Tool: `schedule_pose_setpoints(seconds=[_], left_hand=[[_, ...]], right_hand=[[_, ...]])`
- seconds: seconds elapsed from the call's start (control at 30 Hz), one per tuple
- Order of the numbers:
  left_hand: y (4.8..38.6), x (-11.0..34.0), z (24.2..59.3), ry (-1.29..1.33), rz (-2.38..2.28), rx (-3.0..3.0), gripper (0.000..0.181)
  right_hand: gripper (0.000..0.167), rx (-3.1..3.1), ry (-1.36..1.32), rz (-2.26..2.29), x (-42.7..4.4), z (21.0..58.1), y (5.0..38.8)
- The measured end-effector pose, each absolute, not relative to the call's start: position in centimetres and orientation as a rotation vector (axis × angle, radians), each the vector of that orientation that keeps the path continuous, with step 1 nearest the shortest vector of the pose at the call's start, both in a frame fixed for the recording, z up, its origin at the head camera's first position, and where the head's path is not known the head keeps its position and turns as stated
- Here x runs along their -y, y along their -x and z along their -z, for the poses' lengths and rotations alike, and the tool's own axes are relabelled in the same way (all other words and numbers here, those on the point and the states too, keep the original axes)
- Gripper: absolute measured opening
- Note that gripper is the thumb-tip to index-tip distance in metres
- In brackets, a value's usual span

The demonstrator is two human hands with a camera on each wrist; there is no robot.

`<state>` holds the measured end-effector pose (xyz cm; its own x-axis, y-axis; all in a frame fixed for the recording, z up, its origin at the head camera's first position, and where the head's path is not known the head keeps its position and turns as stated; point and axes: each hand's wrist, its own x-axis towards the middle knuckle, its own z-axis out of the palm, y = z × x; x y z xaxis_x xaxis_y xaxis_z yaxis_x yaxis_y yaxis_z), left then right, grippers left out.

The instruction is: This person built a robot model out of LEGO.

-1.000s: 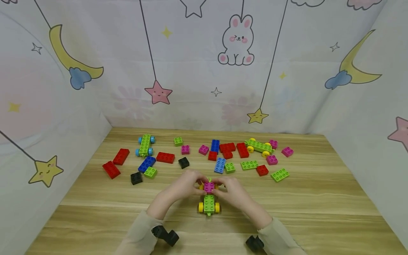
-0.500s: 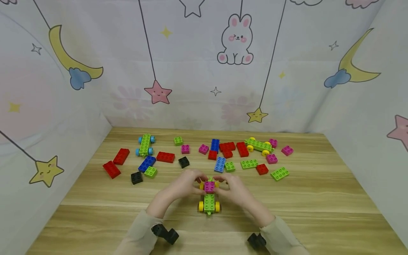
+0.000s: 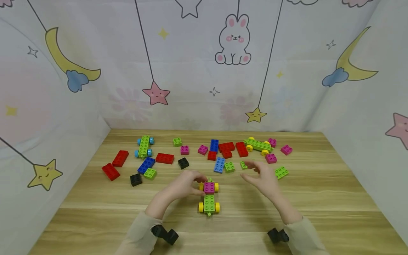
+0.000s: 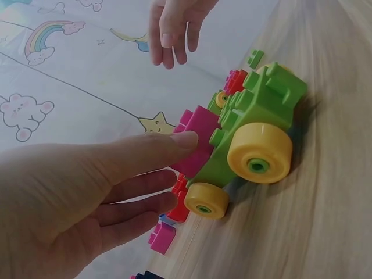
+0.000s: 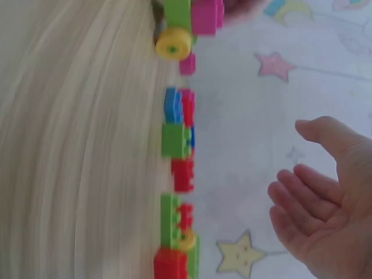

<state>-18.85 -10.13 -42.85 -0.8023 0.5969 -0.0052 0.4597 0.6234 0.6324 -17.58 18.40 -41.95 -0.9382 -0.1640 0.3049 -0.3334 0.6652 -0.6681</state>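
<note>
A green toy car base [image 3: 209, 204] with yellow wheels stands on the table in front of the person, a pink brick [image 3: 209, 187] on its far half. My left hand [image 3: 187, 185] holds the pink brick at its left side. In the left wrist view the thumb [image 4: 185, 139] lies against the pink brick [image 4: 200, 136], with the fingers on the other side. My right hand [image 3: 264, 180] is in the air to the right, thumb and fingers apart and holding nothing. Below it lies a green brick [image 3: 243, 165], partly hidden by the fingers.
Loose red, blue, pink, black and green bricks lie across the back of the table [image 3: 318, 198]. A blue-wheeled car base [image 3: 144, 146] stands back left, a second yellow-wheeled one [image 3: 258, 145] back right. A printed cloth [image 3: 191, 63] hangs behind.
My right hand has left the pink brick and moved right, over the green bricks. My left hand stays at the pink brick, and the car base has barely moved.
</note>
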Motion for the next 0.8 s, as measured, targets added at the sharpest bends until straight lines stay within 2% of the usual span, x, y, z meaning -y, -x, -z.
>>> schedule_pose_setpoints(seconds=[0.23, 0.5, 0.8], left_hand=[[19.0, 10.3, 42.8, -0.894, -0.915, -2.636, 0.034], [19.1, 10.2, 43.0, -0.896, -0.907, -2.626, 0.033], [19.2, 10.4, 43.3, -0.862, -0.907, -2.628, 0.033]], right_hand=[[0.054, 2.759, -0.170, -1.131, -23.4, 42.1, 18.4], [0.084, 2.995, -0.073, -0.951, -28.0, 42.6, 19.2], [0.092, 3.073, -0.059, -0.874, -29.9, 43.9, 20.2]])
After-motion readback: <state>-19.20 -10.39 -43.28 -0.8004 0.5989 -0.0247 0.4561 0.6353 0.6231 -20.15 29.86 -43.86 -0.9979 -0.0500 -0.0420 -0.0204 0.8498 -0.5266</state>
